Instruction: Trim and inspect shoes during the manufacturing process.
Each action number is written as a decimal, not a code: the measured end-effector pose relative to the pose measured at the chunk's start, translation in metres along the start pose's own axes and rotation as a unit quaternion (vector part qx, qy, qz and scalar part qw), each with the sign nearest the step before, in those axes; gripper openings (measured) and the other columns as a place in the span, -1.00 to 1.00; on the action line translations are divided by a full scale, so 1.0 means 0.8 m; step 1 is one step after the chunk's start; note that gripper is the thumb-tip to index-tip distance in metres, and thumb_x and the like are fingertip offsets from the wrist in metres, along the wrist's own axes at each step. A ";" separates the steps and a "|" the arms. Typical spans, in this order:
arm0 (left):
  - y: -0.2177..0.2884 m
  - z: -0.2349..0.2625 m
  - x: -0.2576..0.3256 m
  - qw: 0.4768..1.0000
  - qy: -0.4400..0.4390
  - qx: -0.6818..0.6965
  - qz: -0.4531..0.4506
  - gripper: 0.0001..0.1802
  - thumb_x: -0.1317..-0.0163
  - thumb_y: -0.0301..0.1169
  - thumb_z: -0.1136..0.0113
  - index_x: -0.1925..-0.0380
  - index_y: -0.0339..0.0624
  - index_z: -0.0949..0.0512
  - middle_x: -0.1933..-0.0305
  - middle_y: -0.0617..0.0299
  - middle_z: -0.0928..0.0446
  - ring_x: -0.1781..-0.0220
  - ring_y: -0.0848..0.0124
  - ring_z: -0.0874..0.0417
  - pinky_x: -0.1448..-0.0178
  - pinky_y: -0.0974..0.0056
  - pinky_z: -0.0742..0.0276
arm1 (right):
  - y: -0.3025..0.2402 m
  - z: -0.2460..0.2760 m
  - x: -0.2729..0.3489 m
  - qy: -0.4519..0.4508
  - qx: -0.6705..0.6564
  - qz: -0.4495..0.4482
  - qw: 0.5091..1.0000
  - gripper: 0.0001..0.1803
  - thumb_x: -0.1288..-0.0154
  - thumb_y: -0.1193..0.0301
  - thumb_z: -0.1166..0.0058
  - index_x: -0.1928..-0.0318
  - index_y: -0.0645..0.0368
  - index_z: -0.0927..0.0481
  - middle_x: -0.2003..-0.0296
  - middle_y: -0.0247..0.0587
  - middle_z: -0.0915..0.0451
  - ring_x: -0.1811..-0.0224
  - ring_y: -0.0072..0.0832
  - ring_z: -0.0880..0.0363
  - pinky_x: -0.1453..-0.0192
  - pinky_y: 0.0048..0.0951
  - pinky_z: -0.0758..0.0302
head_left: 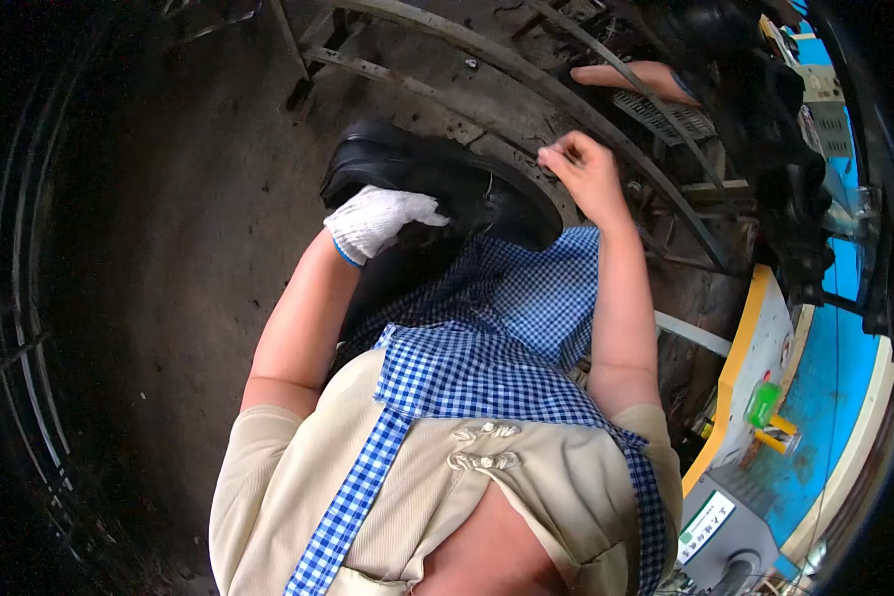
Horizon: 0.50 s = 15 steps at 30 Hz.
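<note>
My left hand wears a white knit glove with a blue cuff. It lies with loose fingers against the side of a black leather shoe on my raised foot and grips nothing. My bare right hand reaches forward past the shoe's toe. Its fingertips are pinched together at a curved, rusty metal strip. I see nothing between the fingers. A blue and white checked apron over a beige shirt fills the lower middle of the view.
Another person's bare hand rests on a grey grille at the top right. A dark machine stands to the right, above a yellow-edged board and a blue surface with a green bottle. A dark dirty floor lies to the left.
</note>
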<state>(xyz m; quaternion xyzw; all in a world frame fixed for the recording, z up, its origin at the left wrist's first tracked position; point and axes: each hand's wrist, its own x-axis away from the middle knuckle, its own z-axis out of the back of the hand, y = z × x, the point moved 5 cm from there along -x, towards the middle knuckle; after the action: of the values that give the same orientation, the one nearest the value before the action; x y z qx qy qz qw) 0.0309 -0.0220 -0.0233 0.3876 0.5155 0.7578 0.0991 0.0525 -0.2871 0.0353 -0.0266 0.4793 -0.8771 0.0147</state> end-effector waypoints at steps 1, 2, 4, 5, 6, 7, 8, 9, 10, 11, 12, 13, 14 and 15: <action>0.005 0.001 0.007 0.998 0.010 0.040 0.054 -0.59 -0.01 -0.21 -0.32 0.11 -0.10 -0.65 0.03 0.20 -0.61 0.04 0.37 -0.59 0.10 0.25 -0.55 | 0.031 -0.001 0.007 -0.003 -0.096 -0.009 0.995 -0.76 -0.26 0.31 -0.14 0.34 0.27 -0.54 0.46 -0.33 -0.60 0.43 -0.64 -0.52 0.29 -0.60 -0.45; 0.000 0.004 0.008 0.998 0.013 0.037 0.052 -0.59 -0.01 -0.21 -0.32 0.11 -0.10 -0.65 0.03 0.20 -0.61 0.04 0.37 -0.59 0.10 0.25 -0.55 | 0.033 0.004 0.013 -0.001 -0.097 -0.004 0.995 -0.76 -0.26 0.31 -0.14 0.34 0.27 -0.54 0.46 -0.33 -0.60 0.43 -0.64 -0.52 0.29 -0.60 -0.45; 0.007 0.007 0.015 0.975 0.031 -0.173 -0.139 -0.62 -0.02 -0.32 -0.30 0.11 -0.17 -0.64 0.04 0.15 -0.61 0.07 0.34 -0.60 0.11 0.24 -0.56 | 0.042 0.000 0.050 -0.032 -0.325 -0.065 0.943 -0.63 -0.26 0.24 -0.16 0.09 0.28 -0.52 0.21 -0.23 -0.61 0.43 -0.66 -0.50 0.29 -0.57 -0.46; 0.009 0.001 0.020 0.979 0.081 0.181 0.055 -0.68 -0.04 -0.45 -0.25 0.14 -0.25 -0.63 0.10 0.11 -0.62 0.13 0.31 -0.63 0.12 0.27 -0.58 | 0.043 0.000 0.067 -0.035 -0.353 -0.035 0.934 -0.52 -0.22 0.21 -0.20 -0.03 0.27 -0.45 0.06 -0.17 -0.55 0.36 -0.63 -0.54 0.25 -0.57 -0.48; 0.018 -0.007 0.023 0.980 0.076 0.175 0.052 -0.68 -0.04 -0.45 -0.25 0.14 -0.25 -0.63 0.10 0.11 -0.62 0.13 0.31 -0.63 0.12 0.27 -0.58 | 0.044 -0.001 0.085 -0.037 -0.380 -0.005 0.924 -0.39 -0.19 0.18 -0.24 -0.14 0.27 -0.39 -0.08 -0.10 -0.49 0.29 -0.59 -0.57 0.20 -0.57 -0.51; 0.027 -0.016 0.026 0.947 0.066 0.312 0.045 -0.69 -0.02 -0.48 -0.24 0.16 -0.27 -0.63 0.11 0.10 -0.62 0.13 0.31 -0.64 0.04 0.26 -0.57 | 0.037 -0.006 0.102 0.015 -0.363 0.017 0.932 -0.25 -0.08 0.17 -0.34 -0.20 0.26 -0.33 -0.20 -0.03 -0.36 0.08 -0.49 -0.58 0.07 -0.57 -0.53; 0.032 -0.023 0.031 0.893 0.056 0.444 0.041 -0.70 0.00 -0.51 -0.23 0.18 -0.29 -0.63 0.12 0.10 -0.63 0.12 0.31 -0.65 -0.04 0.26 -0.55 | 0.017 -0.009 0.108 0.063 -0.271 0.095 0.956 -0.22 -0.01 0.31 -0.41 -0.20 0.28 -0.29 -0.14 -0.05 -0.43 -0.06 -0.40 -0.54 -0.04 -0.52 -0.53; 0.026 -0.027 0.032 0.889 0.063 0.453 0.038 -0.68 -0.05 -0.50 -0.16 0.15 -0.35 -0.58 0.11 0.06 -0.62 0.17 0.27 -0.66 -0.03 0.22 -0.58 | 0.004 -0.016 0.119 0.092 -0.298 0.067 0.948 -0.24 0.01 0.40 -0.41 -0.18 0.29 -0.30 -0.10 -0.08 -0.46 -0.04 -0.40 -0.55 -0.04 -0.49 -0.54; 0.031 -0.031 0.033 0.893 0.053 0.445 0.036 -0.68 -0.05 -0.50 -0.16 0.15 -0.35 -0.58 0.11 0.06 -0.62 0.17 0.27 -0.66 -0.03 0.22 -0.58 | -0.014 -0.020 0.126 0.123 -0.321 0.040 0.938 -0.26 0.03 0.49 -0.40 -0.17 0.30 -0.31 -0.06 -0.10 -0.49 -0.03 -0.40 -0.56 -0.04 -0.46 -0.54; 0.042 -0.035 0.033 0.864 0.022 0.503 0.012 -0.66 -0.06 -0.47 -0.15 0.12 -0.34 -0.56 0.13 0.08 -0.62 0.19 0.28 -0.67 -0.01 0.22 -0.59 | -0.030 -0.020 0.125 0.144 -0.338 0.065 0.928 -0.31 0.03 0.55 -0.38 -0.14 0.30 -0.33 -0.02 -0.11 -0.52 0.00 -0.41 -0.56 -0.03 -0.46 -0.55; 0.052 -0.039 0.034 0.829 -0.011 0.559 -0.010 -0.64 -0.08 -0.45 -0.13 0.09 -0.34 -0.54 0.14 0.10 -0.63 0.20 0.28 -0.67 0.01 0.23 -0.60 | -0.043 -0.019 0.125 0.164 -0.353 0.089 0.917 -0.35 0.04 0.60 -0.36 -0.11 0.30 -0.36 0.03 -0.13 -0.54 0.02 -0.42 -0.57 -0.01 -0.46 -0.55; 0.047 -0.042 0.030 0.819 -0.029 0.573 -0.014 -0.55 -0.12 -0.38 -0.13 -0.03 -0.33 -0.47 0.05 0.05 -0.59 0.06 0.26 -0.64 -0.08 0.18 -0.56 | -0.051 -0.016 0.124 0.173 -0.322 0.103 0.925 -0.42 0.02 0.61 -0.33 -0.06 0.31 -0.39 0.08 -0.13 -0.57 0.07 -0.46 -0.59 0.06 -0.51 -0.57; 0.057 -0.045 0.033 0.825 -0.047 0.563 -0.016 -0.55 -0.12 -0.38 -0.13 -0.03 -0.33 -0.47 0.05 0.05 -0.59 0.06 0.26 -0.64 -0.08 0.18 -0.56 | -0.059 -0.010 0.122 0.200 -0.310 0.109 0.923 -0.45 0.01 0.58 -0.34 -0.03 0.32 -0.41 0.12 -0.14 -0.59 0.14 -0.50 -0.61 0.12 -0.54 -0.58; 0.068 -0.046 0.040 0.830 -0.050 0.554 -0.036 -0.53 -0.12 -0.36 -0.14 -0.06 -0.30 -0.46 -0.01 0.04 -0.56 -0.02 0.27 -0.60 -0.13 0.21 -0.52 | -0.058 -0.006 0.121 0.205 -0.295 0.103 0.928 -0.46 0.01 0.55 -0.35 -0.01 0.32 -0.42 0.14 -0.17 -0.60 0.17 -0.51 -0.62 0.14 -0.55 -0.59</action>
<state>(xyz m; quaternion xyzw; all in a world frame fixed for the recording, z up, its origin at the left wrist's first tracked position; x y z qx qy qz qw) -0.0031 -0.0546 0.0327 0.3965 0.8566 0.3205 -0.0795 -0.0443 -0.2627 0.0751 0.1999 0.7089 -0.6764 -0.0019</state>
